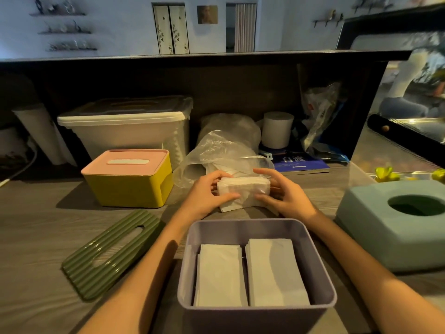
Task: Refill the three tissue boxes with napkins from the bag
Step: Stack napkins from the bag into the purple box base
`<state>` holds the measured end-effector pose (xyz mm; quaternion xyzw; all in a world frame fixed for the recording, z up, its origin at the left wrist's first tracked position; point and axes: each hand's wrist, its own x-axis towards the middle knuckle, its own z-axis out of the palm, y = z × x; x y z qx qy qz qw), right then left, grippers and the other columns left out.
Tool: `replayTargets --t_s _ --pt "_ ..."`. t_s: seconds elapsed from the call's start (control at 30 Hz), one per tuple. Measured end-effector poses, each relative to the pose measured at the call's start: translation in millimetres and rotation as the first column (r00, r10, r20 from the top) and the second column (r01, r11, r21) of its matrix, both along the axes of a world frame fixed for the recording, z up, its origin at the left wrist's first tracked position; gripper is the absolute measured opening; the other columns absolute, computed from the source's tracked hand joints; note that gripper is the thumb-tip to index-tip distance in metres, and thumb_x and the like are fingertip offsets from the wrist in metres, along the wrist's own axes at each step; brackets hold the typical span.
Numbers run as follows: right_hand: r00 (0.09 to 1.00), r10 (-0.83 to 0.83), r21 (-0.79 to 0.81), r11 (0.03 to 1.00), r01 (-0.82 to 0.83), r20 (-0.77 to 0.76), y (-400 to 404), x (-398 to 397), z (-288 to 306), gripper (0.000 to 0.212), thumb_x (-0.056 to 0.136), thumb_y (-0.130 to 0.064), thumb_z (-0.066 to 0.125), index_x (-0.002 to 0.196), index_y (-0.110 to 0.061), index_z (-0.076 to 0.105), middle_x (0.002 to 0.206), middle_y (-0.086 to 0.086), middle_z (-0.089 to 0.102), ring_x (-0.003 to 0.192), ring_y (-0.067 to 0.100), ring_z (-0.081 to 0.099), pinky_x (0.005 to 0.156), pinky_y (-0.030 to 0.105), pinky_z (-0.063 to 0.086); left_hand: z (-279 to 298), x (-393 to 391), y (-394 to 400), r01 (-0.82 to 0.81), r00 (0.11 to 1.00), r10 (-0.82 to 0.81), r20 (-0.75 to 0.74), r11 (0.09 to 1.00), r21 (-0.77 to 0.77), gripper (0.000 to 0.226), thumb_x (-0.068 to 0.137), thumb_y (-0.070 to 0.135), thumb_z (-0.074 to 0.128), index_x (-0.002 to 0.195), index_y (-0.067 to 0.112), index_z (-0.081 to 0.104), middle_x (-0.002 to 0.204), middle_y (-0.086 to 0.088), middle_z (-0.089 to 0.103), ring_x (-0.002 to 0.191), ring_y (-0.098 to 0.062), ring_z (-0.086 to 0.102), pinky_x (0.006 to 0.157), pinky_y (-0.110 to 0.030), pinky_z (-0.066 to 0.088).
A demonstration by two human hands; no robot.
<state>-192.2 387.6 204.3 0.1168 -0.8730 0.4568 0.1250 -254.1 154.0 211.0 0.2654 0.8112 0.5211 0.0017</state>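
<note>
Both hands, left (212, 196) & right (284, 196), grip white napkin stack (243, 189); open purple plastic box (320, 268) part-filled w/ two piles, so we've approx. two boxes left.

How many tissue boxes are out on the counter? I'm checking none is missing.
3: the yellow box with pink lid at left, the open purple box nearest the person, and the teal box at right.

Both bare forearms are reaching forward, converging toward the middle. The left hand (209, 192) is curling its fingers and thumb around one end of a small stack (thumb lying along the near edge), while the right hand (281, 191) is gripping the opposite end, fingers arching over the top.
</note>
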Motion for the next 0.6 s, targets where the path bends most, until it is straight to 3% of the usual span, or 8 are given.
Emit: replayTargets --t_s 0.07,0.17,0.33,0.4,0.5,0.6 --pt "0.999 -0.01 0.039 0.999 0.009 0.031 5 0 2 0.049 0.09 -0.02 0.076 0.134 -0.034 0.059 0.123 -0.013 0.068 0.113 -0.001 0.065 0.099 0.031 0.057 3 -1 -3 -0.004 1.0 0.004 -0.02 1.0 -0.015 0.04 0.075 0.024 0.088 0.106 0.036 0.065 0.108 0.009 0.071 0.103 -0.008 0.067 0.094 -0.032 0.057" --pt "0.998 -0.06 0.079 0.995 0.06 0.001 4 5 10 0.036 0.089 -0.022 0.077 0.12 -0.035 0.064 0.111 -0.02 0.069 0.104 -0.01 0.064 0.098 0.025 0.055 14 4 -3 -0.012 0.998 0.009 -0.065 0.999 -0.052 0.039 0.075 0.027 0.088 0.108 0.03 0.068 0.106 0.008 0.071 0.101 -0.007 0.067 0.092 -0.032 0.058" --pt "0.999 -0.014 -0.023 1.0 0.015 0.051 1 22 37 0.035 0.092 -0.024 0.074 0.126 -0.02 0.067 0.117 -0.007 0.074 0.106 0.004 0.07 0.091 0.03 0.06 55 28 -7 -0.018 0.996 0.011 -0.084 0.997 -0.076 0.045 0.077 0.028 0.087 0.116 0.02 0.067 0.109 0.004 0.069 0.1 -0.009 0.066 0.085 -0.024 0.057" --pt "0.997 0.019 -0.069 0.997 -0.014 0.072 -5 33 57 0.036 0.093 -0.029 0.072 0.128 -0.023 0.066 0.117 -0.007 0.074 0.105 0.007 0.071 0.085 0.03 0.061 76 42 -12 0.001 0.998 -0.007 -0.056 0.993 -0.115 0.046 0.08 0.029 0.085 0.12 0.021 0.064 0.113 0.004 0.066 0.103 -0.009 0.064 0.086 -0.025 0.058" --pt "0.998 0.008 -0.099 0.995 -0.002 0.058 -17 52 91 0.03 0.095 -0.038 0.069 0.125 -0.031 0.066 0.109 -0.012 0.075 0.099 0.001 0.07 0.077 0.02 0.058 106 66 -19 0.03 1.0 -0.029 0.008 0.979 -0.2 0.043 0.084 0.031 0.081 0.122 0.025 0.063 0.113 0.007 0.065 0.104 -0.007 0.062 0.081 -0.02 0.053" --pt "0.998 -0.027 -0.218 0.975 0.04 0.059 -33 69 119 0.027 0.094 -0.039 0.07 0.12 -0.031 0.07 0.101 -0.011 0.077 0.095 0.001 0.071 0.076 0.016 0.057 125 89 -23 0.114 0.985 -0.086 0.15 0.974 -0.196 0.041 0.088 0.036 0.076 0.126 0.028 0.061 0.115 0.008 0.067 0.104 -0.006 0.062 0.08 -0.021 0.049"
